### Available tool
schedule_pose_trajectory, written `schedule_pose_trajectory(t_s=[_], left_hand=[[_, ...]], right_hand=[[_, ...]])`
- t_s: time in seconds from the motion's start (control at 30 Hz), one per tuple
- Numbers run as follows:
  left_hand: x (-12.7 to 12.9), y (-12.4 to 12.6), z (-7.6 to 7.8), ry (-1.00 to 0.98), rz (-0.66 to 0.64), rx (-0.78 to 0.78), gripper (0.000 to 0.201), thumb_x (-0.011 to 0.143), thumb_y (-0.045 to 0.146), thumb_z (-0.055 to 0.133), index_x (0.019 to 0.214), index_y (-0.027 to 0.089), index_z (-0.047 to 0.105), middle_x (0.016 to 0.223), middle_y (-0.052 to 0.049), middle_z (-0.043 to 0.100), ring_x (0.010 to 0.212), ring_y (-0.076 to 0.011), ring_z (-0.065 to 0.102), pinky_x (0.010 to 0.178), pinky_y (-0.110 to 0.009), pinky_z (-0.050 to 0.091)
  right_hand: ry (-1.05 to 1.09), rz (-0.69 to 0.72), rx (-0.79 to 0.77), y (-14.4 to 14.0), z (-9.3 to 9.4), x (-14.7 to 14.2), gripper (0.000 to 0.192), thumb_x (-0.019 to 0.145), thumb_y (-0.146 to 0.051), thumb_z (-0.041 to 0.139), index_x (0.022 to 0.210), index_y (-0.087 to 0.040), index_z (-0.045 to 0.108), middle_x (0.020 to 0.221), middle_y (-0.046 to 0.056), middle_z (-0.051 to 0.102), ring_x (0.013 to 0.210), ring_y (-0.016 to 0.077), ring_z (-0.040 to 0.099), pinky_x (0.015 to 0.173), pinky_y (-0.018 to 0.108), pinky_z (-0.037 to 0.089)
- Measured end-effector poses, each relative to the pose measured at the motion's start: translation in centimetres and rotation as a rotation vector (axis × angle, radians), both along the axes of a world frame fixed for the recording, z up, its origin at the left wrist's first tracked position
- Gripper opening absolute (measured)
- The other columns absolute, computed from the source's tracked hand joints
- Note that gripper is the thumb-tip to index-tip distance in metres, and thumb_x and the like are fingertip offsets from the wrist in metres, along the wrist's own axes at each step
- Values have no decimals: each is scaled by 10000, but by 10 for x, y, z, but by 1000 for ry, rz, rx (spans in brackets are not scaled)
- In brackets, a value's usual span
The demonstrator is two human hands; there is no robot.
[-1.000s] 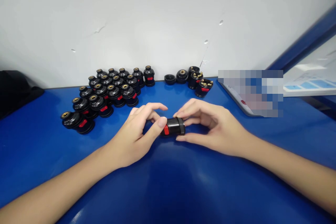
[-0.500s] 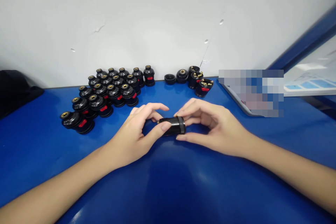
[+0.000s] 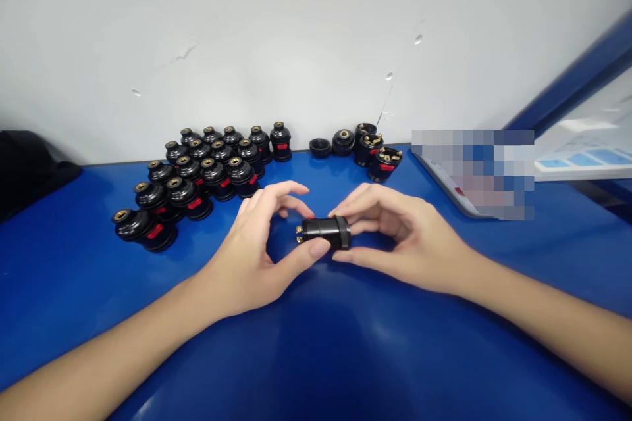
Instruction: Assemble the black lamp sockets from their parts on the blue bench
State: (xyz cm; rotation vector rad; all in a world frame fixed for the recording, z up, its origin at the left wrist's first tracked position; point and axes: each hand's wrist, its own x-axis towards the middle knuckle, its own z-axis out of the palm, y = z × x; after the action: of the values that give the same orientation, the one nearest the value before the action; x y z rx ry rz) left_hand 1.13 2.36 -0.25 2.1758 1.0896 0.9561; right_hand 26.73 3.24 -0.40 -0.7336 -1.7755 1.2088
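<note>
Between my two hands a black lamp socket lies sideways, low over the blue table. Brass terminals show at its left end, and a bit of red shows on its upper edge. My left hand grips the body, thumb on the near side and a fingertip on the far side. At the right end sits a ridged black ring, which my right hand pinches between thumb and fingers.
Several finished-looking black sockets with red switches stand in rows at the left. Near the wall are a black ring, a domed cap and several open sockets. A partly blurred tray-like object lies at the right.
The socket has turned about its length, so its brass terminals and a red bit now show. My left fingers and thumb have shifted along the body; my right hand stays almost in place.
</note>
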Motion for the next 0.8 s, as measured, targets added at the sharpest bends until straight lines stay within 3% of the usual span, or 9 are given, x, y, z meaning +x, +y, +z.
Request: schedule_pose_trajectory(t_s=[0.17,0.43,0.8], left_hand=[[0,0,1,41,-13,-72,417,1042,415,705,1400,322,513,1022,14,777,1048,-239,711,1009,-461,464],[2,-1,-1,-129,-22,-4,535,917,305,874,1287,303,488,1074,9,755,1015,-191,749,953,-378,538],[0,-5,-2,-126,-5,-14,447,913,239,862,1102,290,460,1080,-9,691,996,-216,695,920,-450,556]], right_hand=[[-13,4,26,0,-2,1,372,790,-163,961,1093,-236,757,1096,20,781,1026,199,824,958,324,710],[-28,-11,-4,-2,0,1,387,784,-200,969,1094,-228,740,1103,45,814,1021,243,836,973,406,718],[-74,-23,1,-3,2,0,392,781,-226,980,1086,-223,733,1057,35,835,955,230,851,929,367,725]])
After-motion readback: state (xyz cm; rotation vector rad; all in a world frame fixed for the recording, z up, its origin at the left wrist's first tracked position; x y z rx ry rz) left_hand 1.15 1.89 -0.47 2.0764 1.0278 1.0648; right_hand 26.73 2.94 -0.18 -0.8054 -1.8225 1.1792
